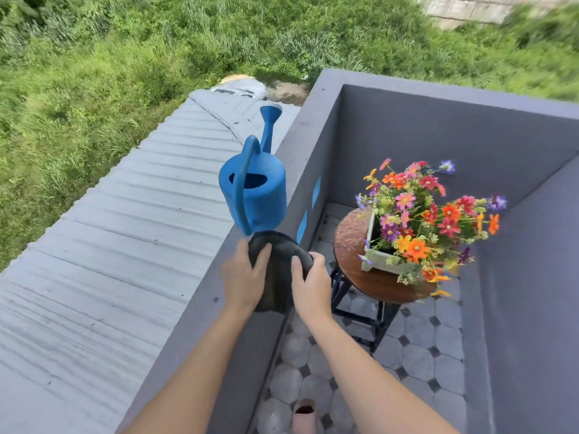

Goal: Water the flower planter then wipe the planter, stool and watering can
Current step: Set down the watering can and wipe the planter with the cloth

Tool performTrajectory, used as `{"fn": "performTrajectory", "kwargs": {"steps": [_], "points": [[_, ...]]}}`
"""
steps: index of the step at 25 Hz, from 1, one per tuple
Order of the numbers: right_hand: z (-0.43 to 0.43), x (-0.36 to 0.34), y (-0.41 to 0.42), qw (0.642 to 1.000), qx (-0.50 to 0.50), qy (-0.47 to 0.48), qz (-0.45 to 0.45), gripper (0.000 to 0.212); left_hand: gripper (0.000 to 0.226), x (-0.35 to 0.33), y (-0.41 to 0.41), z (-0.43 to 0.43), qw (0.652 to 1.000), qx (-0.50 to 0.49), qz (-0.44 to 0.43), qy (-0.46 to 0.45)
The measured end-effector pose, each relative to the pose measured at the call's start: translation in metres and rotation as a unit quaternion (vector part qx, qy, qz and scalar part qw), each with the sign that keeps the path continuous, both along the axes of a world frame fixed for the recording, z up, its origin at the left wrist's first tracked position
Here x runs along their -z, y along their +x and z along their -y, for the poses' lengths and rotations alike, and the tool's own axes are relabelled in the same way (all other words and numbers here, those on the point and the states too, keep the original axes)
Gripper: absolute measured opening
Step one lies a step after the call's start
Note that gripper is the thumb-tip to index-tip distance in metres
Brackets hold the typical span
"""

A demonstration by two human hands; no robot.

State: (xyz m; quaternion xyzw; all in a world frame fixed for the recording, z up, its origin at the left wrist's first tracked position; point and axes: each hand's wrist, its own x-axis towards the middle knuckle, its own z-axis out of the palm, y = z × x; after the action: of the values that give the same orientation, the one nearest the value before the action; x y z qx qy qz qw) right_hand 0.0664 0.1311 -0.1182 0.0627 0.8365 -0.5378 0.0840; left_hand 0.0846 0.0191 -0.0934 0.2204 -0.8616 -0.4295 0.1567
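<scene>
- A dark cloth (277,270) was held draped over the top of the grey parapet wall (316,120), gripped by both hands.
- The left hand (242,277) was closed on the cloth's left edge, thumb on top; the right hand (311,286) was curled over its right fold.
- The blue watering can (255,195) stood upright on the wall directly beyond the cloth, touching or just beside it, spout pointing away and handle arching back toward the left hand, judged the nearer.
- The flower planter (374,245) sat on the round wooden stool (351,245), lower and to the right, nearer the right hand.
- Wiping seemed about to begin; the can looked like the readiest target.
</scene>
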Motion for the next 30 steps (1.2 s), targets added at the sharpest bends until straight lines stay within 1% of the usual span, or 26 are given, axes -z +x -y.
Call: {"fn": "performTrajectory", "kwargs": {"steps": [1, 3, 6, 8, 9, 12, 13, 16, 19, 21, 24, 26, 28, 29, 30], "points": [[-0.012, 0.002, 0.003, 1.0, 0.01, -0.007, 0.001, 0.041, 0.024, 0.0, -0.005, -0.012, 1.0, 0.014, -0.009, 0.026], [-0.041, 0.011, 0.013, 0.998, 0.05, -0.022, 0.012, 0.038, 0.023, 0.007, -0.015, -0.038, 0.998, 0.039, -0.006, 0.049], [-0.095, 0.038, 0.034, 0.99, 0.137, -0.019, 0.038, 0.021, 0.028, 0.03, -0.033, -0.072, 0.995, 0.05, 0.039, 0.073], [-0.135, 0.056, 0.039, 0.976, 0.202, -0.016, 0.083, 0.03, 0.03, 0.043, -0.045, -0.091, 0.992, 0.04, 0.069, 0.102], [-0.154, 0.059, 0.033, 0.966, 0.236, -0.015, 0.102, 0.034, 0.03, 0.049, -0.052, -0.095, 0.988, 0.029, 0.082, 0.124], [-0.206, 0.059, -0.017, 0.946, 0.299, -0.02, 0.121, 0.029, 0.032, 0.063, -0.083, -0.101, 0.975, -0.001, 0.103, 0.196], [-0.221, 0.058, -0.04, 0.95, 0.291, -0.021, 0.115, 0.03, 0.032, 0.068, -0.098, -0.102, 0.972, 0.003, 0.103, 0.212], [-0.247, 0.061, -0.096, 0.973, 0.21, -0.025, 0.097, 0.038, 0.028, 0.081, -0.127, -0.11, 0.951, 0.044, 0.116, 0.282], [-0.25, 0.068, -0.125, 0.986, 0.128, 0.025, 0.108, 0.038, 0.026, 0.09, -0.142, -0.121, 0.936, 0.104, 0.146, 0.302], [-0.25, 0.078, -0.136, 0.988, 0.121, 0.012, 0.093, 0.036, 0.023, 0.1, -0.15, -0.126, 0.92, 0.131, 0.155, 0.336], [-0.252, 0.08, -0.133, 0.99, 0.132, 0.0, 0.047, 0.029, 0.023, 0.114, -0.156, -0.132, 0.895, 0.115, 0.145, 0.407], [-0.259, 0.077, -0.133, 0.992, 0.118, 0.011, 0.037, 0.039, 0.016, 0.109, -0.156, -0.141, 0.888, 0.104, 0.125, 0.43], [-0.263, 0.072, -0.139, 0.993, 0.105, 0.017, 0.046, 0.046, 0.035, 0.103, -0.158, -0.147, 0.883, 0.098, 0.127, 0.442], [-0.264, 0.067, -0.144, 0.994, 0.095, 0.016, 0.051, 0.044, 0.039, 0.099, -0.16, -0.149, 0.883, 0.106, 0.113, 0.442], [-0.265, 0.061, -0.15, 0.995, 0.083, 0.016, 0.06, 0.036, 0.036, 0.095, -0.164, -0.151, 0.886, 0.113, 0.098, 0.439]]}}
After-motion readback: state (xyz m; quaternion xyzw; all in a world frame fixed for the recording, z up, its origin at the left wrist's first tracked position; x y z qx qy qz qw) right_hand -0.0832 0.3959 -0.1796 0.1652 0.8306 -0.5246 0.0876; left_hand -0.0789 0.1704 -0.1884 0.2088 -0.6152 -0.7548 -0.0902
